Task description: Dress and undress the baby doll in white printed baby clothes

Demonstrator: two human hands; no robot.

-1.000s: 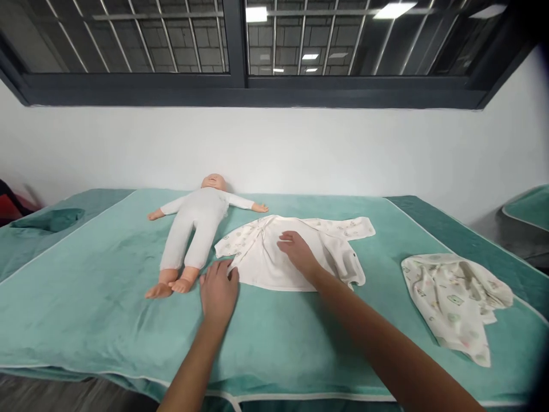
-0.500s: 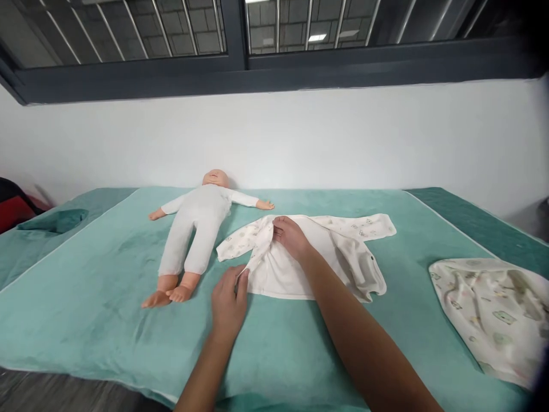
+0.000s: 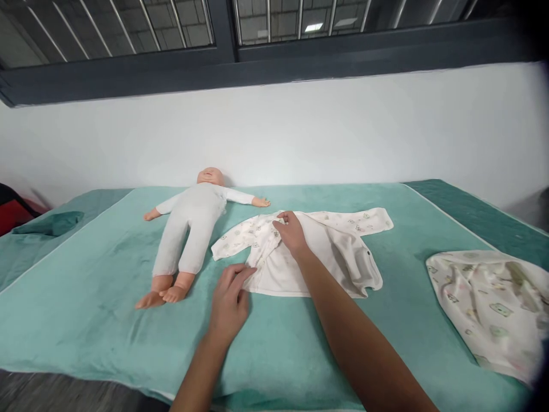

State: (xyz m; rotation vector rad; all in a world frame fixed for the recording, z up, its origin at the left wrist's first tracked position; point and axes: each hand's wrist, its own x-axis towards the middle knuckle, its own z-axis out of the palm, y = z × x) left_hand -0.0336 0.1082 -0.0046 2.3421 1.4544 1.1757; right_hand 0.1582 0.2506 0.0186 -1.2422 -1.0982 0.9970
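Note:
A white long-sleeved baby top (image 3: 283, 274) with small printed figures lies spread on the green bed cover, its front partly turned open. At its lower left corner, my left hand (image 3: 230, 297) rests with index finger and thumb apart, fingertips touching the cloth edge. My right hand (image 3: 291, 232) is at the neckline, thumb and fingers pinching the left front panel. Left of the top, a baby doll (image 3: 195, 209) in a white body suit lies on its back, arms spread and feet bare.
A printed cloth (image 3: 489, 312), bunched and folded, lies on the right of the green bed cover (image 3: 107, 337). Behind stands a white wall (image 3: 274, 131) below a dark window frame (image 3: 274, 66). A red and black object (image 3: 15, 212) is at the far left.
The left front panel now lies flatter, with more print showing. My left fingers have loosened from its edge. My right hand has shifted slightly upward at the neckline.

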